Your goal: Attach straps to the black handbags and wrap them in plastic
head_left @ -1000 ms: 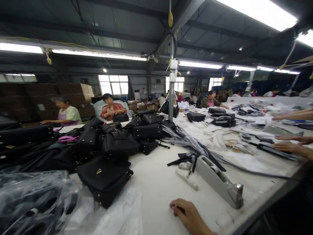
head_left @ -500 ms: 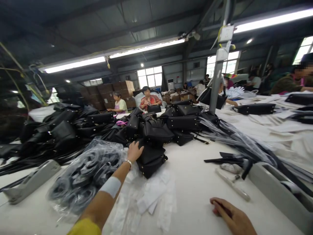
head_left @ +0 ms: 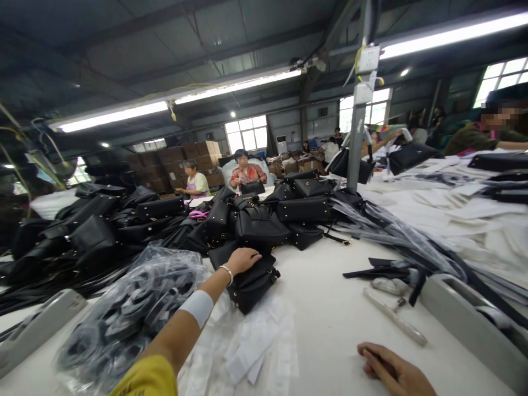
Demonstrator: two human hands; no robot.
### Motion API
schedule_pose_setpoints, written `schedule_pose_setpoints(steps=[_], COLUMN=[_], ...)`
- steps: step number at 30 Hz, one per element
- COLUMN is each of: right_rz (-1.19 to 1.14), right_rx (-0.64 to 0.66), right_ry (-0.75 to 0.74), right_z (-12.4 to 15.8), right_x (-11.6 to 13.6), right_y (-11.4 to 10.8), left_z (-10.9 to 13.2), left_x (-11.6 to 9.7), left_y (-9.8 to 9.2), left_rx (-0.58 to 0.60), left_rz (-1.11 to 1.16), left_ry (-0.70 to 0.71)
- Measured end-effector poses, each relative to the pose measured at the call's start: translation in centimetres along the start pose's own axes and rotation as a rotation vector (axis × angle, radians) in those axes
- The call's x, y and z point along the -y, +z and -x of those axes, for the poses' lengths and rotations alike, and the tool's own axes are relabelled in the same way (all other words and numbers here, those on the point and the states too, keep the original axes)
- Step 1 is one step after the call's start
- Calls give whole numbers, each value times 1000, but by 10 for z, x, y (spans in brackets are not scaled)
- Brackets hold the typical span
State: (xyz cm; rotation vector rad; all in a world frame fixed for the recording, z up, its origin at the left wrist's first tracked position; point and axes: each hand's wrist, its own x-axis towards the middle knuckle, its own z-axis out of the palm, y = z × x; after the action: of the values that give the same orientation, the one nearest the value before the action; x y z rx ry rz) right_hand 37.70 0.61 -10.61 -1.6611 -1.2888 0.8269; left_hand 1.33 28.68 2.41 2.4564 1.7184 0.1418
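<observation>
Left hand (head_left: 244, 259) lies on a black bag (head_left: 253, 283), fingers together over its top; whether clamped, cannot tell. Bag on the table (head_left: 330, 319), at 6 o'clock of the pile (head_left: 256, 225). Right hand (head_left: 391, 373) at 4 o'clock of bag, empty, fingers uncurled, resting on table

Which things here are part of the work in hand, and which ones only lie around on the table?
In hand: left hand laid on the small black bag; right hand resting on the table.

Lying about: pile of black bags; clear plastic sack of dark parts; white paper slips; grey tape dispenser at the right.
</observation>
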Motion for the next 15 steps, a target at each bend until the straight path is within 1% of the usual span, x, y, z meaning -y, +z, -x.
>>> schedule_pose_setpoints(steps=[2, 4, 6, 9, 11, 12, 13, 15], right_rz=[-16, -28, -40, -55, -60, -63, -65, -75], right_rx=[3, 9, 6, 0, 0, 2, 3, 11], right_ry=[-12, -33, -57, -76, -92, -101, -110, -118], right_z=[2, 5, 7, 10, 10, 9, 9, 7], right_x=[4, 9, 13, 15, 14, 13, 12, 10], right_y=[0, 0, 0, 2, 4, 4, 5, 7], left_z=[-6, -12, -18, -28, -34, -37, -39, -42], left_x=[-5, -7, -9, -13, -15, -15, -15, -13], left_y=[4, 7, 8, 1, -13, -24, -37, -70], left_rx=[80, 119, 112, 33, -63, -125, -198, -369], left_rz=[4, -2, -3, 25, 68, 96, 128, 196], left_ry=[66, 86, 80, 42, 3, -20, -47, -110])
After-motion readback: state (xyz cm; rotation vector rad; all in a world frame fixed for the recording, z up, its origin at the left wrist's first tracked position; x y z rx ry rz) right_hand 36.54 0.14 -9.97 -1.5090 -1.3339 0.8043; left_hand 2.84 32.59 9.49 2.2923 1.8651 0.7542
